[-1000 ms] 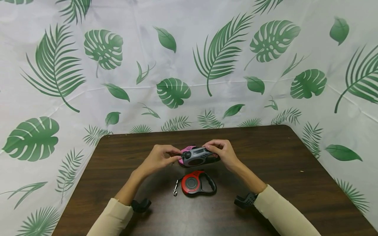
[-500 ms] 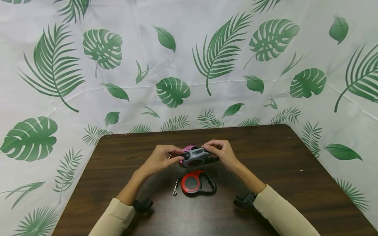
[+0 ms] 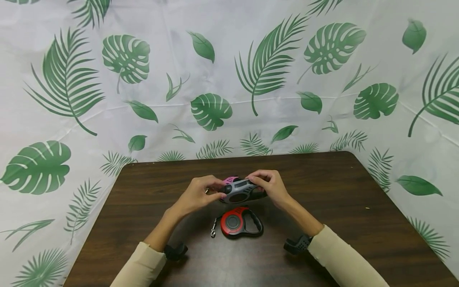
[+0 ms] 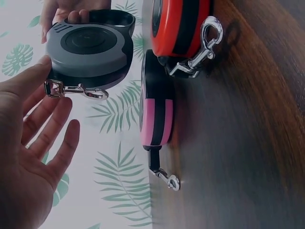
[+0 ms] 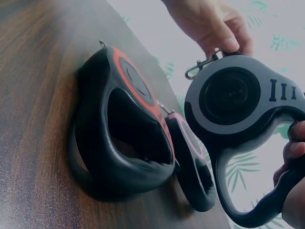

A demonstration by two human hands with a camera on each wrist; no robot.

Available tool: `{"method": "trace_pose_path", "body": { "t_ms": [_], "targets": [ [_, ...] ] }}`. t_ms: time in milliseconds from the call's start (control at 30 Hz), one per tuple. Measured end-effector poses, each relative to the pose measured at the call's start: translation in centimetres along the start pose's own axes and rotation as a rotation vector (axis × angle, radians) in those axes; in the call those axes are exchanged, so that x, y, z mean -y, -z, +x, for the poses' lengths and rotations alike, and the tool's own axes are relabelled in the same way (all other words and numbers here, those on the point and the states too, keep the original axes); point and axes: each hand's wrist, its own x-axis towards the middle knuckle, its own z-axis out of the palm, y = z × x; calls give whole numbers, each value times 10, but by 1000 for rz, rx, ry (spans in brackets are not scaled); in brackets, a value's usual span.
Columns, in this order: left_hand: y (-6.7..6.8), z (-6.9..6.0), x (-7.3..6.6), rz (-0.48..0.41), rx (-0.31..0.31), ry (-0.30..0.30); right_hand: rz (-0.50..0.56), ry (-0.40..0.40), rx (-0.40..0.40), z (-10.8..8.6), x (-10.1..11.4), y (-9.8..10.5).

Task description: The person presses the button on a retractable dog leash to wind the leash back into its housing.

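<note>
A grey and black retractable dog leash (image 3: pixel 239 193) is held above the table between both hands. My right hand (image 3: pixel 271 186) grips its black handle, fingers passing through the loop. With thumb and fingertips, my left hand (image 3: pixel 201 193) pinches its front end, beside the metal clip (image 4: pixel 86 90) seen in the left wrist view. Behind it in the head view, partly hidden, a pink and black leash (image 4: pixel 157 119) rests on the table. A red and black leash (image 3: pixel 232 224) lies nearer the body, its metal clip (image 3: pixel 213 232) pointing left.
The dark wooden table (image 3: pixel 358 239) carries the leashes near its middle. A white cloth with green leaves (image 3: pixel 211 113) hangs behind it. A black wrist device (image 3: pixel 175 251) sits on the left wrist and another (image 3: pixel 297 244) on the right.
My left hand has shifted slightly right, its fingertips closer over the front end of the grey leash. The right hand and the red leash look unmoved.
</note>
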Motion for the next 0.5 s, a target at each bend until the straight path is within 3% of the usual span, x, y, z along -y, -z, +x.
{"method": "trace_pose_path", "body": {
  "t_ms": [167,500],
  "targets": [
    [-2,2,-1,29,2,6,0,-42,-15,1,1,1],
    [-15,10,0,-47,47,118,-12,-96,14,1,1,16]
  ]
}}
